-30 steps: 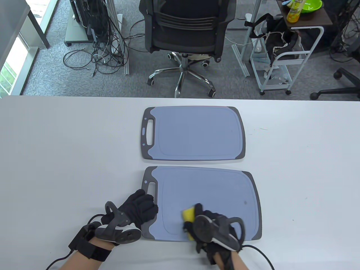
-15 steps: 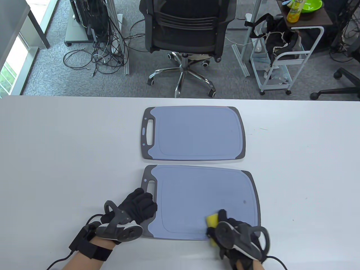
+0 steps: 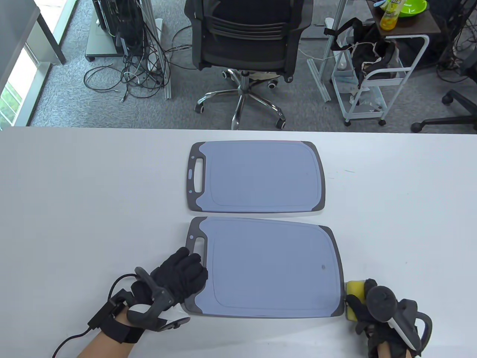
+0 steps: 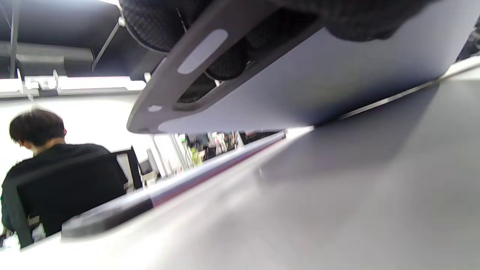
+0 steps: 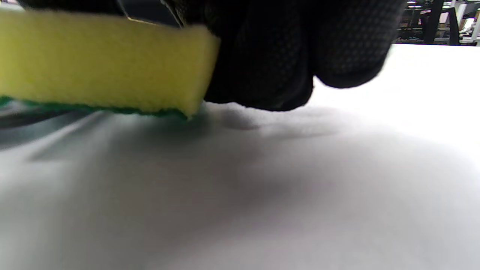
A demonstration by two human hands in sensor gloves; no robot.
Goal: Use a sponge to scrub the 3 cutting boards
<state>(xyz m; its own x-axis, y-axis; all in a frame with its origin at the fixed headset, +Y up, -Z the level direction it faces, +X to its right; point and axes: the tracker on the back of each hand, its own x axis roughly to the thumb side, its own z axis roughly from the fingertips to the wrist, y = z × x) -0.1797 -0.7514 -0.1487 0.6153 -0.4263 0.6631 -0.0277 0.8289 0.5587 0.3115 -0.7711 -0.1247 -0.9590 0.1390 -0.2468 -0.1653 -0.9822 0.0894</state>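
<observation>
White table [image 3: 74, 194] takes the lower half of the table view; office chair [image 3: 248, 44] sits at 12 o'clock beyond it, cable tangle at 10-11. Only two blue cutting boards are visible: far board [image 3: 257, 177] at centre, near board [image 3: 266, 268] below it. Near board's handle end looks lifted off the table in the left wrist view. Risk: if that grip slips, it could drop or slide into the far board; a flip with the sponge so close could also knock it. Left hand [image 3: 175, 279] at 7 o'clock has fingers curled round the near board's handle edge, clamped on it. Right hand [image 3: 376, 309] at 5 o'clock has fingers closed round the yellow sponge [image 3: 353, 292], which touches the table just off the board's right edge, green side down.
</observation>
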